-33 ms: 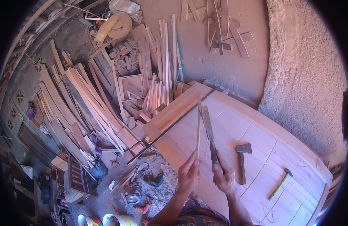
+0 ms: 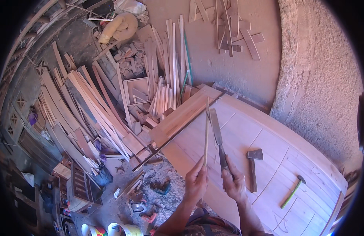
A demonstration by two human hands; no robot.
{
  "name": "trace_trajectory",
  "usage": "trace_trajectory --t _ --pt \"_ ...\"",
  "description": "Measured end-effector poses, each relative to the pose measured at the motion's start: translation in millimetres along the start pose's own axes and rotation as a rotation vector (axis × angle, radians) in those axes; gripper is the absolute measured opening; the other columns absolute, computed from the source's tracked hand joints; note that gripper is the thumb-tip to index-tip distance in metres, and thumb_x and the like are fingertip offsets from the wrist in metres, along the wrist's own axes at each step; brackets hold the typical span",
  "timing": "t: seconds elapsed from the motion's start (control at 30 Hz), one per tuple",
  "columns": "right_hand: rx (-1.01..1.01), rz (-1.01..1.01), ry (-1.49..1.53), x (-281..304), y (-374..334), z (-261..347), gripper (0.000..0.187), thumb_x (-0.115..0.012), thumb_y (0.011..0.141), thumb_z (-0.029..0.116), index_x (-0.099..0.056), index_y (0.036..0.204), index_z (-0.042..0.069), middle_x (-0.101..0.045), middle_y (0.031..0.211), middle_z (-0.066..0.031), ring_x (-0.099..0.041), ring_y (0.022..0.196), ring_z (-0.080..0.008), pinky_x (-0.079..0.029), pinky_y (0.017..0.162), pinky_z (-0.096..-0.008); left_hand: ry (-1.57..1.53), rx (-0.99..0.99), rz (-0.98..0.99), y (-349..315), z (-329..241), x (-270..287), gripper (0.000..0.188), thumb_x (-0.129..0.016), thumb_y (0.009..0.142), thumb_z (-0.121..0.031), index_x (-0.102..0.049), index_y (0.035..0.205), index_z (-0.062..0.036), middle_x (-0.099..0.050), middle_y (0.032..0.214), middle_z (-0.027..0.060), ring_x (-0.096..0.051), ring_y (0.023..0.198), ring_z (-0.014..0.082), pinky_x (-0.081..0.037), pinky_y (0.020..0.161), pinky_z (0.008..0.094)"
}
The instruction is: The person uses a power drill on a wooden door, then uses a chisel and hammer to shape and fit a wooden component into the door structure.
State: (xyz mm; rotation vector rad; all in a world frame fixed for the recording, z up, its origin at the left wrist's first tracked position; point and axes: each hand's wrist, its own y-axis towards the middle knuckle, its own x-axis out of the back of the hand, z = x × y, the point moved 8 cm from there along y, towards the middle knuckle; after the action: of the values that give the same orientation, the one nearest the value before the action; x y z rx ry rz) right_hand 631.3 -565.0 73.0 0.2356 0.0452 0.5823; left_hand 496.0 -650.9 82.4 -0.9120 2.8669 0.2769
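Observation:
My left hand is closed round a thin wooden strip, which points up and away. In my right hand is a chisel with a long flat blade and a dark handle. The blade lies close along the strip's right side, near its upper end; whether they touch I cannot tell. Both are above a pale wooden panel with seams between its boards. To the right of my right hand, a hammer with a wooden handle lies on the panel. Farther right lies a small green-handled hammer.
A thick wooden beam runs along the panel's far left edge. Many planks and offcuts lean and lie at left. Power tools and buckets stand on the shaving-strewn floor at lower left. A rough wall rises at right.
My left hand and the wooden strip have shifted very slightly to the left. The chisel and my right hand look almost unmoved.

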Motion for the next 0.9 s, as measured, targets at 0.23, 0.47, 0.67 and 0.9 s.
trace_trajectory --t 0.23,0.47,0.67,0.9 --pt "0.076 -0.273 0.247 40 65 36 0.053 -0.051 0.103 0.018 -0.036 0.153 0.007 -0.052 0.074 0.001 -0.045 0.049 -0.0036 -0.04 0.042 -0.0214 0.04 0.219 0.044 -40 42 -3 0.042 -0.051 0.103 -0.011 -0.049 0.145 -0.01 -0.047 0.073 -0.0042 -0.038 0.049 0.0029 -0.033 0.04 0.02" --pt "0.206 -0.063 0.088 46 23 19 0.056 -0.054 0.101 0.015 -0.036 0.153 0.005 -0.052 0.072 0.0018 -0.048 0.051 -0.0048 -0.043 0.045 -0.0231 -0.401 0.158 -0.153 23 -3 48 0.043 -0.048 0.106 -0.028 -0.043 0.147 -0.0172 -0.043 0.067 -0.0039 -0.038 0.043 0.0042 -0.032 0.035 0.0187" --pt "-0.027 0.262 -0.027 -27 -64 -25 0.054 -0.059 0.097 0.01 -0.043 0.148 0.002 -0.065 0.082 -0.0101 -0.064 0.074 -0.0172 -0.052 0.071 -0.0313 -0.289 0.141 -0.186 40 -8 44 0.041 -0.047 0.107 -0.029 -0.045 0.146 -0.0162 -0.041 0.066 -0.005 -0.038 0.044 0.0033 -0.032 0.036 0.0181" --pt "0.064 0.224 -0.019 -38 -66 -12 0.055 -0.057 0.099 0.012 -0.04 0.151 0.008 -0.058 0.074 0.0001 -0.05 0.056 -0.0056 -0.045 0.053 -0.0249 -0.153 0.007 -0.11 36 -13 28 0.039 -0.044 0.108 -0.026 -0.047 0.144 -0.0132 -0.04 0.064 -0.0066 -0.036 0.046 0.0019 -0.03 0.038 0.0185"
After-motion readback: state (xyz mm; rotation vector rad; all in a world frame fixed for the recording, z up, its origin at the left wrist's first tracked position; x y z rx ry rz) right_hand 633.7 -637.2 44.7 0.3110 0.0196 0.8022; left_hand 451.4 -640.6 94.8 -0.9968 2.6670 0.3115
